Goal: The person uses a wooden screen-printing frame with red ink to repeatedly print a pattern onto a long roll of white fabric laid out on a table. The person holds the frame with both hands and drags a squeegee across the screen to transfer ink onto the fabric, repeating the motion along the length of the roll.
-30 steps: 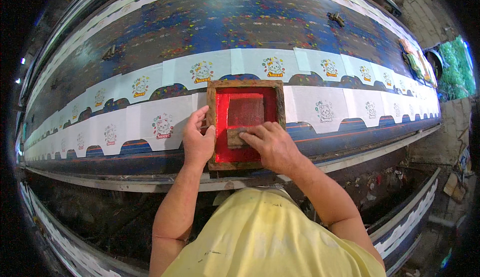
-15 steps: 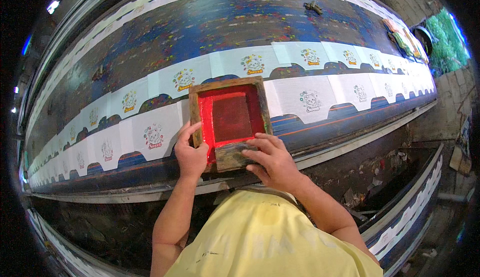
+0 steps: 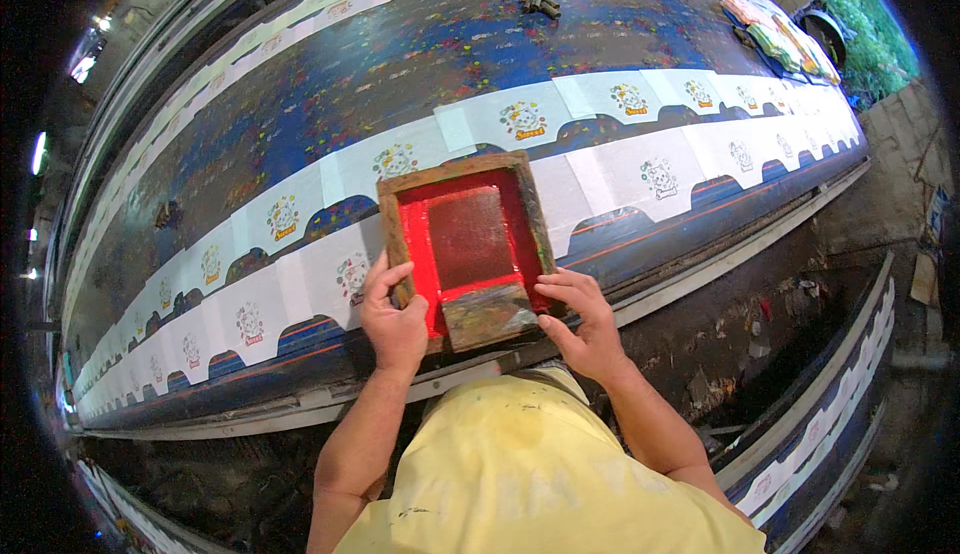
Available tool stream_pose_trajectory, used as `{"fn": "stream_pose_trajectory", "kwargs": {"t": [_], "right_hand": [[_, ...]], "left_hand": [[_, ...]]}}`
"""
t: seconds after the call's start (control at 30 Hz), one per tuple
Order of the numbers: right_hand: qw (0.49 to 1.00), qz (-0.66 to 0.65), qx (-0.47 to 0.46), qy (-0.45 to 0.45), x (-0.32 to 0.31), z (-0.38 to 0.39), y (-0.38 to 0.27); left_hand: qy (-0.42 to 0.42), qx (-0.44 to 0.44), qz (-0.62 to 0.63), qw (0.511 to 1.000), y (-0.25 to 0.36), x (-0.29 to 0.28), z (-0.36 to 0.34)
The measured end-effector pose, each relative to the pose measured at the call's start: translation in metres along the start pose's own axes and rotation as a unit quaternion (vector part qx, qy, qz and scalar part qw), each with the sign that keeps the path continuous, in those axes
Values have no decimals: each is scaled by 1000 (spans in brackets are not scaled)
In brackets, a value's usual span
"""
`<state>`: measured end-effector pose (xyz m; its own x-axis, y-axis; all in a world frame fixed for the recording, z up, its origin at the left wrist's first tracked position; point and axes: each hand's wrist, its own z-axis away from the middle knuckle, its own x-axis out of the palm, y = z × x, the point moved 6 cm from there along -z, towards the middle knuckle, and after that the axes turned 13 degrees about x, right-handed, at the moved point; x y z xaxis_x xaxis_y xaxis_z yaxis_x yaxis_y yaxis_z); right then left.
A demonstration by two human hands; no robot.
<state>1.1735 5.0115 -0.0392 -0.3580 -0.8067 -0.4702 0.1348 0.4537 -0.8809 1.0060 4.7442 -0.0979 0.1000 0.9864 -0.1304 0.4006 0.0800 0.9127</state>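
A wooden screen-printing frame (image 3: pixel 393 229) is in front of me, over the near row of white cut pieces. Red ink coats its mesh around a darker square. At the near end inside it leans a stained wooden squeegee (image 3: pixel 490 318). My left hand (image 3: pixel 396 322) grips the frame's left side, thumb toward the inside. My right hand (image 3: pixel 583 329) is closed on the right side near the lower corner, thumb beside the squeegee. A white piece (image 3: pixel 250 326) left of the frame bears a printed cartoon animal, and another piece (image 3: pixel 655 182) lies to the right.
The long printing table (image 3: pixel 330 84) carries further rows of printed pieces and paint specks. Small dark objects (image 3: pixel 541 6) lie on its far part, with colourful cloths (image 3: pixel 785 39) at the far right. A metal rail (image 3: pixel 690 289) edges the near side; another table (image 3: pixel 800 474) stands behind right.
My view has shifted rightward along the table. My right hand has moved from the squeegee's top to the frame's right side. The left hand keeps its grip.
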Motion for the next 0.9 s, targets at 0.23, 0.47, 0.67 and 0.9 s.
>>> {"fn": "stream_pose_trajectory", "kwargs": {"t": [0.23, 0.47, 0.67, 0.9], "right_hand": [[1000, 8, -5, -17, -71, -15, 40], [1000, 0, -5, -29, -83, -19, 47], [1000, 24, 1, 14, -80, -17, 42], [991, 102, -83, -10, -74, -24, 6]], "left_hand": [[8, -60, 40, 997, 7, 77, 8], [25, -134, 61, 989, 7, 87, 13], [29, -143, 85, 986, 2, 89, 16], [7, -109, 49, 993, 3, 91, 15]]}}
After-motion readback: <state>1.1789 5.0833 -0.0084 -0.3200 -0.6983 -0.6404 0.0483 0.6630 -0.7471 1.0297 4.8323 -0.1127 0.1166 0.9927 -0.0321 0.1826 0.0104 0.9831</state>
